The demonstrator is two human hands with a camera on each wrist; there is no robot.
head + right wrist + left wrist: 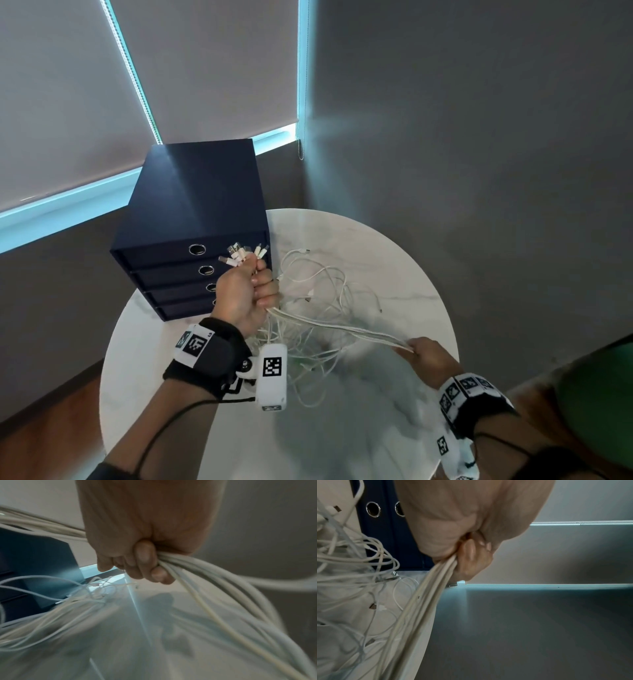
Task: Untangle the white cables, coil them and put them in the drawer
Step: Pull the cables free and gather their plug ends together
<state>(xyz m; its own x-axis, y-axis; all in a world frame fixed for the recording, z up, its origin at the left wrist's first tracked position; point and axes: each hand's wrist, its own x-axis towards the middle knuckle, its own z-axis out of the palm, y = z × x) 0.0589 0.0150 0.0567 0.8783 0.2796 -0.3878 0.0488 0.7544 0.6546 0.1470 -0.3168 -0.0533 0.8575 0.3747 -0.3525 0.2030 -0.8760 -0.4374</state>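
Holding: our left hand (246, 297) fists the cables (342, 330) near their plugs (239, 255); our right hand (430, 356) clenches the strands.
Risk: hard pulling may tighten the tangle (318, 291).

The left hand (245, 294) covers the pull rings of the two lower drawers of the dark blue drawer unit (191, 219), so only slivers of them show in the head view. Inside that fist, the stretch of white cables (339, 327) between the plugs (239, 255) and the taut bundle is hidden. In the right wrist view the cables (214, 601) smear with motion blur, and individual strands cannot be counted. The right hand (430, 356) hides its own grip from the head camera. A green shape (603, 404) is cut off by the picture's right edge; what it is cannot be told.
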